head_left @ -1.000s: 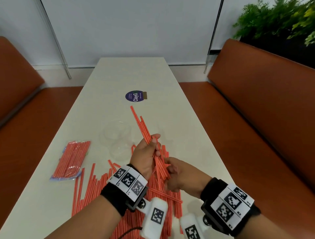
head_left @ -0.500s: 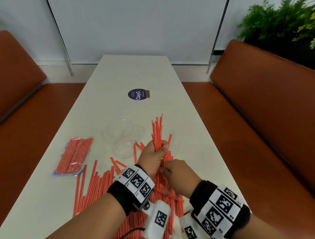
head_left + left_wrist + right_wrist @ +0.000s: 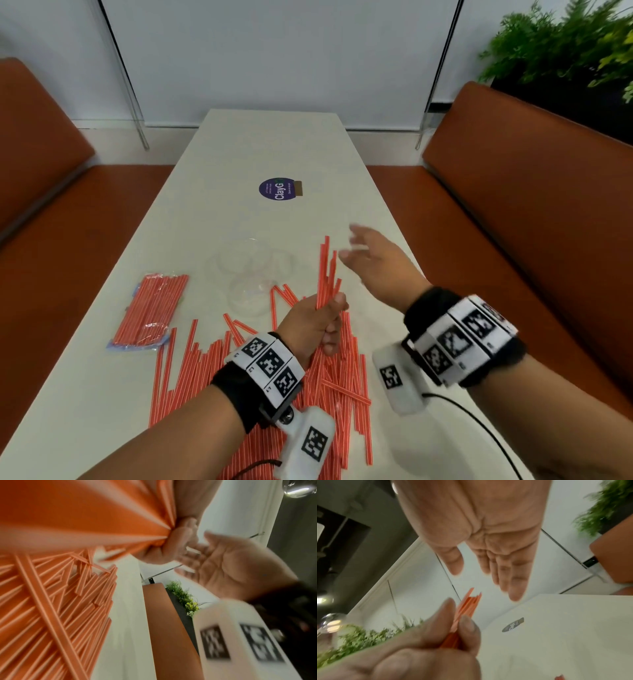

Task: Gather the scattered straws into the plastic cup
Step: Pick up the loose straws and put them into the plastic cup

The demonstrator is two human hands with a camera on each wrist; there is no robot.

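Note:
My left hand (image 3: pixel 317 325) grips a bundle of red straws (image 3: pixel 327 270) upright above the table; the same bundle (image 3: pixel 467 608) shows between its fingers in the right wrist view. My right hand (image 3: pixel 370 253) is lifted to the right of the bundle's top, fingers straight and spread, holding nothing. Its bare palm (image 3: pixel 228 566) faces the camera in the left wrist view. Clear plastic cups (image 3: pixel 253 277) lie on the table left of the bundle. Many loose red straws (image 3: pixel 205 370) lie scattered near the table's front edge, under my left forearm.
A sealed packet of red straws (image 3: pixel 150 308) lies at the left of the white table (image 3: pixel 102 394). A round purple sticker (image 3: pixel 277 188) sits mid-table. Orange benches (image 3: pixel 534 192) run along both sides, and a green plant (image 3: pixel 565 44) stands behind the right one.
My right hand has left the straw pile and risen up and to the right, opening its fingers. My left hand has kept the bundle upright in about the same place.

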